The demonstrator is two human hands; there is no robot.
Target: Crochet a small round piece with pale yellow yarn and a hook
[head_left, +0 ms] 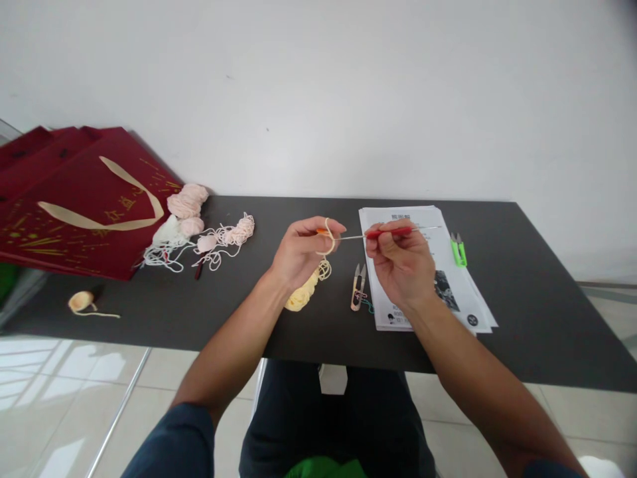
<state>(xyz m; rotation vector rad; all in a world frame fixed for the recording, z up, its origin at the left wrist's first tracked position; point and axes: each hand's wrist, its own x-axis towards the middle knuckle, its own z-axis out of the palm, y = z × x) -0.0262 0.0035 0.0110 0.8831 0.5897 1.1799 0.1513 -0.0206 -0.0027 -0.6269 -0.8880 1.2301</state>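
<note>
My right hand (402,262) is closed round the red handle of a crochet hook (391,232), whose thin metal shaft points left. The shaft reaches my left hand (309,249), which pinches pale yellow yarn (327,249) between thumb and fingers. A loop of this yarn circles the fingertips by the hook's end. Something small and orange (322,231) shows at the same fingers; what it is I cannot make out. Below the left hand, a yellow yarn skein (302,292) lies on the table, partly hidden by the wrist.
Printed sheets (423,315) lie under my right hand. Thread snips (357,289) rest left of them, green-handled snips (458,251) to their right. Pink and white yarn (186,202) lies beside dark red bags (99,199). A small cream yarn piece (82,302) sits on the dark table (522,299).
</note>
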